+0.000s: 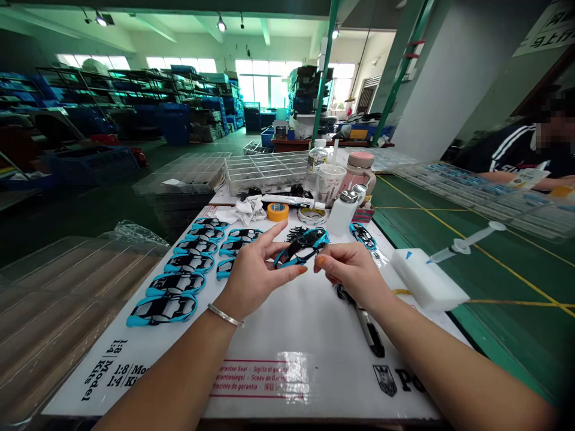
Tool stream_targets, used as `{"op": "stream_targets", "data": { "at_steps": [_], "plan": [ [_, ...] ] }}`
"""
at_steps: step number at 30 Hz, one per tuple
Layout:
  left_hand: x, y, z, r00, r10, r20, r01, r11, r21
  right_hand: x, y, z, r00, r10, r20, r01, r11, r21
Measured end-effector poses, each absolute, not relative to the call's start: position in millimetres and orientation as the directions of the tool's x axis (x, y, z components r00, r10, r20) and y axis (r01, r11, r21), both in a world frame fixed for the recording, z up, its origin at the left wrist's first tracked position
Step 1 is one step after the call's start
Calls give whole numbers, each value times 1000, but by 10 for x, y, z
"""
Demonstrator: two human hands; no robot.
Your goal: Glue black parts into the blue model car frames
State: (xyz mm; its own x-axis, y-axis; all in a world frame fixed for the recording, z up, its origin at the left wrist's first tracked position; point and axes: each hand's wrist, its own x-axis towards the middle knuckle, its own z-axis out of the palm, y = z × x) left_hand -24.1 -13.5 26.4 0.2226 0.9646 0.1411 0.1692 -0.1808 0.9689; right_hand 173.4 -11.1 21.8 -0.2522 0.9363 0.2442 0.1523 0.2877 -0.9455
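A small blue-and-black frame-like part (302, 248) is held up over the white board. My left hand (256, 269) grips its near left side between thumb and fingers. Close to the part's right end, my right hand (353, 272) has thumb and fingertips pinched together; whatever they hold is too small or hidden to make out. Similar blue-and-black parts (164, 308) lie in two columns left of my hands. A pile of small black pieces (296, 233) shows behind the held part. Below my right hand rests a dark-handled cutter-like tool (371, 332).
Behind my hands are an orange tape roll (277, 211), a white bottle (342, 214), a cup with a straw (331, 179) and a pink flask (359, 173). To the right, a syringe (469, 242) stands in a white foam block (429, 278). A co-worker (507, 146) sits far right.
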Motion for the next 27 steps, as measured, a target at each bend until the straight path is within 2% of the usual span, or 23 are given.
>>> {"op": "stream_targets", "data": {
  "at_steps": [4, 6, 9, 15, 19, 27],
  "plan": [
    [-235, -130, 268, 199, 954, 223, 224, -266, 937, 1832, -99, 215, -31, 925, 379, 133, 379, -916],
    [-235, -127, 254, 191, 926, 326, 289, -370, 883, 1872, -78, 229, 57, 901, 430, 95, 424, -901],
    [-244, -118, 224, 217, 848, 483, 379, -530, 759, 1897, -55, 273, 97, 882, 462, 101, 453, -886],
    [-257, -137, 235, 302, 580, 757, 535, -760, 369, 1813, -123, 321, -35, 836, 548, 238, 540, -807],
    [-249, -198, 273, 383, 401, 832, 556, -820, 139, 1776, -183, 341, -123, 808, 576, 272, 585, -764],
    [-175, -275, 313, 439, 152, 886, 487, -869, -92, 1781, -231, 435, -185, 858, 478, 81, 498, -863]
  ]
}}
